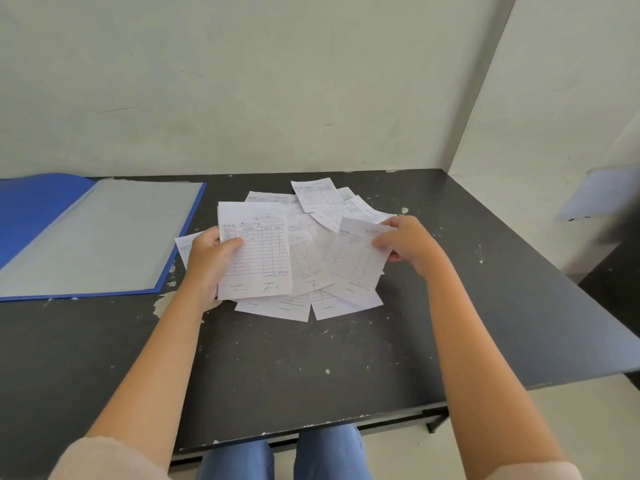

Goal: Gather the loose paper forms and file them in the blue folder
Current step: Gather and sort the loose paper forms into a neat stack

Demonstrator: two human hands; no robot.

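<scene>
The blue folder, lying open at the table's far left corner, is cut off by the picture's left edge. In the heap of paper forms mid-table, the lower sheets are mostly covered by those above, and their print is too small to read. A blurred pale shape beyond the table's right edge cannot be made out.

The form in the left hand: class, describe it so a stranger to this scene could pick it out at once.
Start at the open blue folder at the dark table's left; the scattered white forms lie just right of it. At that pile's left edge, the left hand holds one form facing the camera. Unlike the others, it shows clear ruled columns and handwriting.
</scene>
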